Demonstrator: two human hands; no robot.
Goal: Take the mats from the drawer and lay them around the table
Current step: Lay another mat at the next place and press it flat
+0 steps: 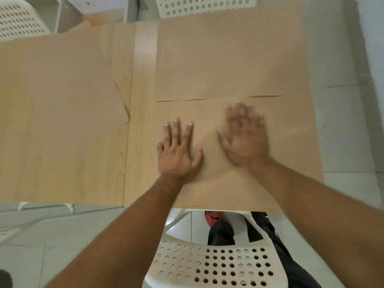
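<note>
Tan textured mats lie on a light wooden table (143, 69). The near right mat (280, 152) lies under both my hands. My left hand (178, 150) rests flat on it with fingers spread. My right hand (245, 136) is also flat and spread on it, blurred by motion. Beyond a thin gap lies the far right mat (228, 59). On the left side of the table, a further mat (62, 90) overlaps other tan sheets; how many lie there is unclear.
A white perforated plastic chair (214, 265) stands at the table's near edge, below my arms. Two more perforated chairs, one (18, 19) at the far left and one (199, 5) at the far side. My leg and red footwear (214, 218) show under the table. Pale tiled floor surrounds it.
</note>
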